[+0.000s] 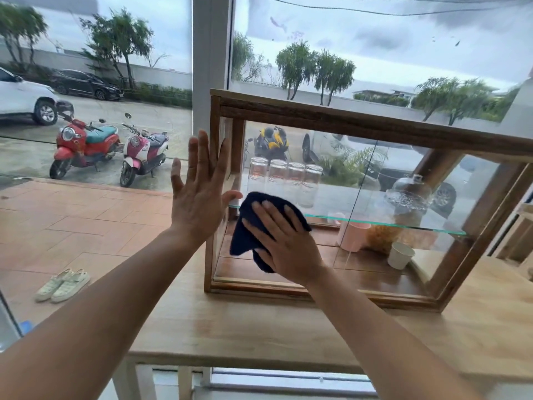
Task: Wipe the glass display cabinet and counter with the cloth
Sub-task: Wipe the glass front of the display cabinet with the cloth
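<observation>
A wood-framed glass display cabinet (331, 116) stands on a light wooden counter (259, 327) in front of a large window. My right hand (285, 241) lies flat on a dark blue cloth (248, 229) and presses it against the lower left part of the cabinet's front glass. My left hand (199, 194) is spread wide with fingers apart, its palm against the cabinet's left side frame, and it holds nothing.
Inside the cabinet, several upturned clear glasses (285, 180) stand on a glass shelf (375, 223), beside a glass dome (409, 194). Below are a pink cup (353, 235) and a white cup (399, 255). Scooters and cars are parked outside the window.
</observation>
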`<state>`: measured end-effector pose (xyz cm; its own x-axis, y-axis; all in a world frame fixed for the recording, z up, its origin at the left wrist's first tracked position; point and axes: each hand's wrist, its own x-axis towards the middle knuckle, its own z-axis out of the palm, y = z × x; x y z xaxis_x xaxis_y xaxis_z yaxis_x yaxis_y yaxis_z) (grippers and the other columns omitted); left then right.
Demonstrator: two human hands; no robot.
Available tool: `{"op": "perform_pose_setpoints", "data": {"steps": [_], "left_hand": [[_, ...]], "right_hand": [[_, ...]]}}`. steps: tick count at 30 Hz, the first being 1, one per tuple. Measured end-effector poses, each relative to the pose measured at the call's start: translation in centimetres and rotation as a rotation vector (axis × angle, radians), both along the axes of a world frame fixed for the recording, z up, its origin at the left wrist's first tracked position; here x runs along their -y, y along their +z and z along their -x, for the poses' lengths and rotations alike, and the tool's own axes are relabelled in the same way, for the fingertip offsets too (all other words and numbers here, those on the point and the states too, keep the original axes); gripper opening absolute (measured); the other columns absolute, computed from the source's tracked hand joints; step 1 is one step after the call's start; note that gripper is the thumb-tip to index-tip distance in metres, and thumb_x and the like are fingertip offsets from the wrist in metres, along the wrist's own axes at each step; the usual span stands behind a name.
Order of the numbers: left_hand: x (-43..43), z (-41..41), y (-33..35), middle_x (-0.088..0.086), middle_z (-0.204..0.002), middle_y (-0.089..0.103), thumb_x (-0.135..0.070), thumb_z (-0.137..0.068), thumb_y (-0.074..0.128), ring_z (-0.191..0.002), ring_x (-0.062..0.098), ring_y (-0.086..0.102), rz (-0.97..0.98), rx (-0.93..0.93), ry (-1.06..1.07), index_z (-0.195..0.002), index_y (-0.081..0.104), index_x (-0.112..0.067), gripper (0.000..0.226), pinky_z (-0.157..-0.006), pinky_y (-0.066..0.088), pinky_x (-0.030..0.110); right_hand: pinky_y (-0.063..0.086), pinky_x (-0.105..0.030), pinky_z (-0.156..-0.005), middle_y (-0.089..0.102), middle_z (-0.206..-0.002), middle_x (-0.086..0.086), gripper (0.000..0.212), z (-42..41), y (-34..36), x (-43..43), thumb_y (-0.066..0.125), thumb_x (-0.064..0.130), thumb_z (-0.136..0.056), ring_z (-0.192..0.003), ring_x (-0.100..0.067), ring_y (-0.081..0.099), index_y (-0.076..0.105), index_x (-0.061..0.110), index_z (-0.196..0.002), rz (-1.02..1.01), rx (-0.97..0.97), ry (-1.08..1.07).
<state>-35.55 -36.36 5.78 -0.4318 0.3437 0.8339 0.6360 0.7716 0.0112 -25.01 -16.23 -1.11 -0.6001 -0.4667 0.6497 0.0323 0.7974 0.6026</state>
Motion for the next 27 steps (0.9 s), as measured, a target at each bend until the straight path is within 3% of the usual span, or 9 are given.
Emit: {"op": "perform_pose_setpoints", "data": {"steps": [3, 5, 9, 13, 16, 19, 23, 27], "left_hand": [[0.1, 0.0, 0.0, 0.022, -0.168, 0.001, -0.050, -0.089, 0.060, -0.156, 0.036, 0.001, -0.006, -0.007, -0.017, -0.160, 0.000, -0.017, 0.099, -0.120, 0.012, 0.059], [0.0, -0.1, 0.0, 0.021, -0.168, 0.000, -0.050, -0.089, 0.059, -0.156, 0.035, -0.001, -0.021, 0.000, -0.028, -0.160, -0.002, -0.019, 0.099, -0.120, 0.010, 0.058], [-0.2, 0.0, -0.1, 0.021, -0.168, -0.003, -0.048, -0.089, 0.062, -0.156, 0.031, -0.007, -0.035, 0.011, -0.031, -0.160, -0.003, -0.019, 0.101, -0.120, 0.006, 0.054], [-0.2, 0.0, 0.0, 0.020, -0.168, -0.005, -0.049, -0.089, 0.057, -0.156, 0.032, -0.006, -0.023, 0.023, -0.032, -0.161, -0.005, -0.019, 0.099, -0.120, 0.007, 0.054], [-0.2, -0.1, 0.0, 0.019, -0.168, -0.004, -0.052, -0.090, 0.051, -0.156, 0.031, -0.006, -0.017, 0.018, -0.021, -0.160, -0.007, -0.020, 0.097, -0.121, 0.003, 0.052], [0.0, 0.1, 0.0, 0.019, -0.168, -0.002, -0.056, -0.090, 0.048, -0.156, 0.030, -0.007, -0.010, -0.002, 0.000, -0.161, -0.004, -0.019, 0.095, -0.121, -0.004, 0.048], [0.1, 0.2, -0.1, 0.020, -0.168, 0.002, -0.054, -0.089, 0.057, -0.156, 0.029, -0.004, -0.001, -0.038, 0.003, -0.161, 0.002, -0.017, 0.098, -0.121, 0.003, 0.050], [0.0, 0.3, -0.1, 0.020, -0.168, 0.001, -0.053, -0.090, 0.058, -0.156, 0.029, -0.005, -0.008, -0.033, -0.013, -0.161, 0.000, -0.018, 0.098, -0.122, -0.001, 0.048]], "right_hand": [[0.013, -0.047, -0.126, 0.022, -0.167, -0.005, 0.061, -2.0, -3.8, -3.1, 0.051, 0.040, -0.102, -0.155, -0.024, 0.018, 0.032, 0.025, -0.158, -0.190, 0.143, -0.008], [0.014, -0.046, -0.126, 0.026, -0.165, -0.004, 0.061, -3.8, -3.9, -5.4, 0.055, 0.040, -0.100, -0.153, -0.023, 0.022, 0.035, 0.027, -0.156, -0.189, 0.155, -0.026], [0.023, -0.050, -0.123, 0.026, -0.164, -0.011, 0.064, -5.8, 1.5, -7.5, 0.059, 0.045, -0.098, -0.153, -0.028, 0.024, 0.037, 0.025, -0.155, 0.061, -0.043, -0.089], [0.019, -0.053, -0.124, 0.016, -0.164, -0.016, 0.060, -3.2, 7.3, -4.0, 0.051, 0.044, -0.103, -0.153, -0.035, 0.019, 0.037, 0.017, -0.156, 0.299, -0.232, -0.105], [0.016, -0.052, -0.125, 0.016, -0.164, -0.015, 0.058, -0.7, 6.8, -0.3, 0.048, 0.040, -0.104, -0.154, -0.034, 0.017, 0.038, 0.015, -0.155, 0.357, -0.255, -0.058], [0.012, -0.049, -0.126, 0.016, -0.166, -0.011, 0.059, 0.3, 2.3, 0.7, 0.048, 0.039, -0.103, -0.155, -0.029, 0.013, 0.034, 0.020, -0.157, 0.152, -0.092, -0.022], [0.011, -0.046, -0.127, 0.025, -0.166, -0.006, 0.062, -1.8, -4.3, -2.9, 0.052, 0.036, -0.101, -0.154, -0.025, 0.020, 0.032, 0.023, -0.158, -0.235, 0.151, 0.001], [0.014, -0.047, -0.125, 0.029, -0.164, -0.006, 0.064, -4.9, -3.6, -6.8, 0.055, 0.036, -0.098, -0.151, -0.025, 0.027, 0.033, 0.025, -0.157, -0.243, 0.103, -0.057]]}}
